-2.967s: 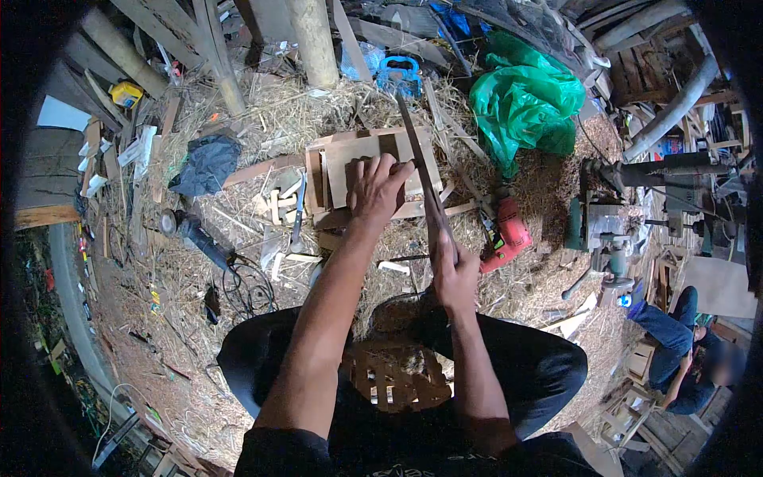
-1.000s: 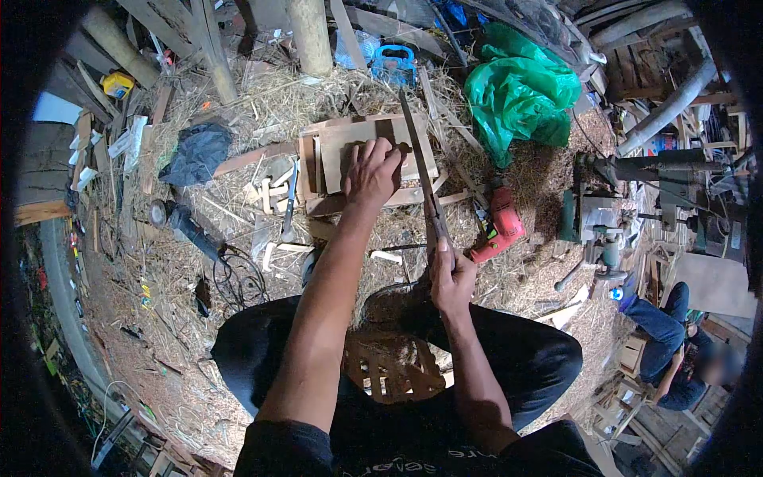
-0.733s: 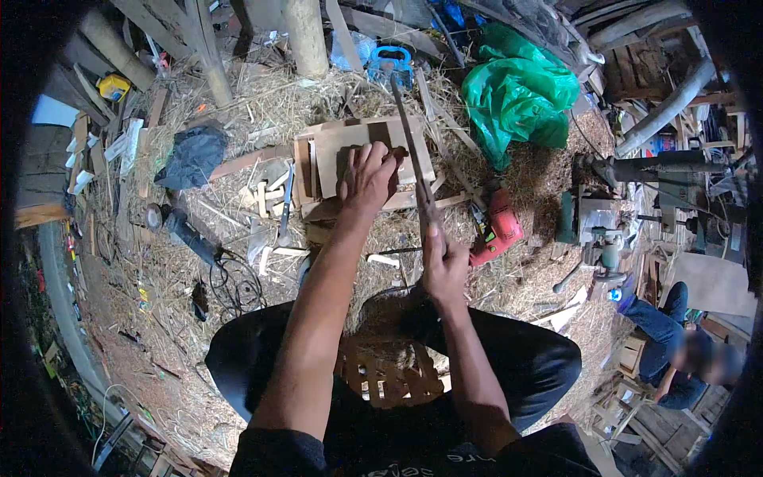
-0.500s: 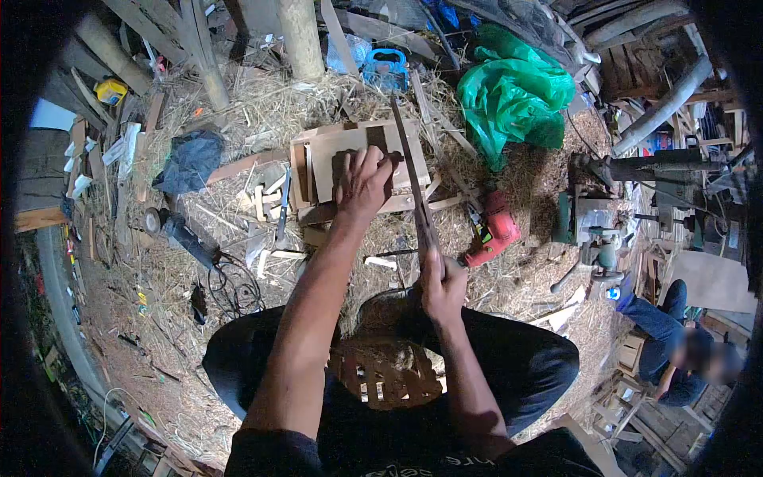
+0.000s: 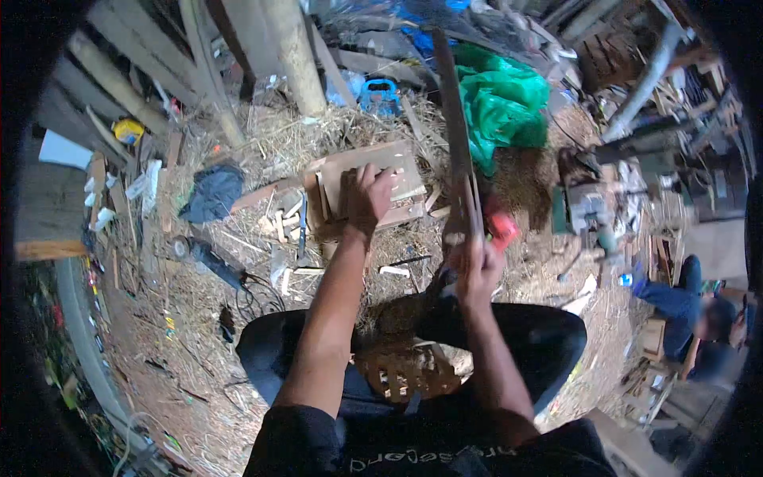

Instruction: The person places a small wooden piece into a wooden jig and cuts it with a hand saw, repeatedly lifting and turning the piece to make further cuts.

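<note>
My left hand [image 5: 371,199] lies on a flat wooden board [image 5: 342,171], its bent fingers gripping it near the middle. The board rests on other light pieces of wood low over the ground. In my closed right hand [image 5: 482,270] is the handle of a long handsaw [image 5: 457,119]. Its blade points up and away from me, apart from the board's right side. Motion blur hides the teeth. Behind the saw, partly covered by it, lies a red power drill [image 5: 501,228].
A knife-like tool [image 5: 302,230] and wood offcuts [image 5: 282,225] lie left of the board. Farther left is an angle grinder [image 5: 211,262] with its cord. A green plastic bag [image 5: 509,103] lies beyond, a vise [image 5: 592,211] stands right, and another person [image 5: 675,318] sits at far right.
The saw has come up and right, away from the board's right edge, with my right hand. My left hand stays on the board. The whole view has shifted a little.
</note>
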The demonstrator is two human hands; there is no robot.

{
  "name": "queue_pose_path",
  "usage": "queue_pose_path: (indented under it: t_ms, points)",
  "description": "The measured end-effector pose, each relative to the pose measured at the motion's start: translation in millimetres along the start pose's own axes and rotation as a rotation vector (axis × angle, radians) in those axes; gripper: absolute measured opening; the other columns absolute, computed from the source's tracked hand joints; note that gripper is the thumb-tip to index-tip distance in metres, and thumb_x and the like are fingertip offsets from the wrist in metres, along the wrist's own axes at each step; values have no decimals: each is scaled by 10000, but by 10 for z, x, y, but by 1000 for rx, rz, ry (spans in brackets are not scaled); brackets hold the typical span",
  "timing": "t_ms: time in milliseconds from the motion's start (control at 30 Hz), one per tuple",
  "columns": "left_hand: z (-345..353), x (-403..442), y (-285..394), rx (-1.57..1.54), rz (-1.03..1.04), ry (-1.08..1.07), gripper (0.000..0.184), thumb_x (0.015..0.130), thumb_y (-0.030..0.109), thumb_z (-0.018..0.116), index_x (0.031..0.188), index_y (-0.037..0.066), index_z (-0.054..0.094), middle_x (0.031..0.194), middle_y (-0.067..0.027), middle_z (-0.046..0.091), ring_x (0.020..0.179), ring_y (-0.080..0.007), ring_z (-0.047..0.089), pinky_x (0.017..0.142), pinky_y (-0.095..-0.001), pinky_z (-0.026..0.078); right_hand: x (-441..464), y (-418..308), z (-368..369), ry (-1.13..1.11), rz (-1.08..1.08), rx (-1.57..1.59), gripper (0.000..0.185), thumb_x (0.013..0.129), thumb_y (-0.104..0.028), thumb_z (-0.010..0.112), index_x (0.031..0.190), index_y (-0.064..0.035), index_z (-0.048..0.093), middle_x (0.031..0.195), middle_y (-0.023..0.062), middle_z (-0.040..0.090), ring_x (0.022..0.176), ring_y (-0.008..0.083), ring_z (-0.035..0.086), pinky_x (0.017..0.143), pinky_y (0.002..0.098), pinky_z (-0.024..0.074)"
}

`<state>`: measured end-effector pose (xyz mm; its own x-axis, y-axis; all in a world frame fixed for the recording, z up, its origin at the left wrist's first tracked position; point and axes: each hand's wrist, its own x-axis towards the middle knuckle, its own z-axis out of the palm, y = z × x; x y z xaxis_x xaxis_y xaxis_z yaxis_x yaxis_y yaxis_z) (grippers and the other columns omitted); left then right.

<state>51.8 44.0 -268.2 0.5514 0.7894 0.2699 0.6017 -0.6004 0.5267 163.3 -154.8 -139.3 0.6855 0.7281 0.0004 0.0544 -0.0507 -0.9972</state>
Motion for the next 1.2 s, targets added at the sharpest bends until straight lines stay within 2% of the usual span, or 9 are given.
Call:
queue_pose_path:
  t_ms: [200, 300, 333, 400, 500, 800, 933, 1067, 1200]
  points:
    - [-470, 273, 10, -80, 72, -3, 336, 813, 91, 622, 1147, 76, 655, 989, -196, 621, 931, -371, 601, 803, -423, 500, 737, -889, 124, -71, -236, -197, 280, 928, -254, 674, 809, -7, 613, 627, -65, 441, 586, 30, 392, 484, 232, 315]
    - [-1493, 281, 877, -438, -2, 16, 548, 812, -39, 632, 1339, 52, 508, 984, -151, 624, 926, -271, 629, 837, -367, 507, 805, -1168, 128, -26, -386, -296, 340, 895, -295, 711, 809, 7, 580, 615, -29, 404, 581, 71, 351, 487, 270, 318]
    - [-1686, 263, 1000, -586, -3, -5, 584, 828, -59, 622, 1382, 44, 467, 950, -113, 616, 931, -190, 622, 862, -335, 502, 777, -1318, 140, -12, -361, -333, 334, 896, -300, 710, 798, -11, 575, 618, -38, 406, 585, 62, 359, 495, 261, 315]
    - [-2314, 175, 1488, -383, -44, -5, 629, 826, -69, 629, 1409, 63, 434, 943, -101, 604, 947, -180, 621, 868, -328, 499, 712, -1388, 216, -33, -164, -222, 304, 889, -294, 721, 805, -36, 583, 627, -50, 422, 590, 52, 376, 499, 255, 317]
    - [-2649, 94, 1717, -563, -90, 7, 641, 821, -72, 637, 1412, 76, 438, 917, -86, 598, 912, -152, 615, 841, -299, 496, 549, -1329, 436, -70, -204, 9, 251, 858, -242, 751, 862, -12, 651, 684, -12, 581, 636, 74, 492, 571, 275, 431]
    - [-3043, -156, 1748, -674, -99, 88, 663, 777, -112, 647, 1392, 46, 456, 971, -49, 584, 944, -124, 562, 855, -277, 492, 173, -1861, 444, -178, -46, 227, 215, 843, -148, 770, 895, -50, 585, 766, -49, 573, 634, 31, 501, 558, 197, 412]
    - [-3125, -222, 1658, -1147, -124, 136, 646, 768, -123, 626, 1377, 1, 450, 1085, -76, 601, 997, -141, 574, 844, -252, 499, 64, -1958, 425, -64, -146, 286, 230, 846, -154, 772, 854, -54, 565, 739, -49, 557, 611, 19, 459, 533, 197, 373]
    - [-2938, -368, 1568, -1439, -329, 227, 523, 845, -67, 624, 1340, -34, 459, 1103, -98, 616, 970, -140, 614, 829, -267, 534, -25, -2079, 376, -50, -199, 370, 240, 877, -96, 727, 822, -53, 497, 810, 14, 637, 697, 61, 555, 621, 222, 458]
    - [-2807, -428, 1624, -1623, -294, 350, 422, 884, -28, 617, 1289, -18, 497, 1116, -119, 636, 983, -159, 636, 847, -295, 554, -48, -2017, 314, -7, -159, 257, 198, 881, -62, 708, 862, -35, 513, 843, 26, 655, 744, 64, 576, 675, 222, 472]
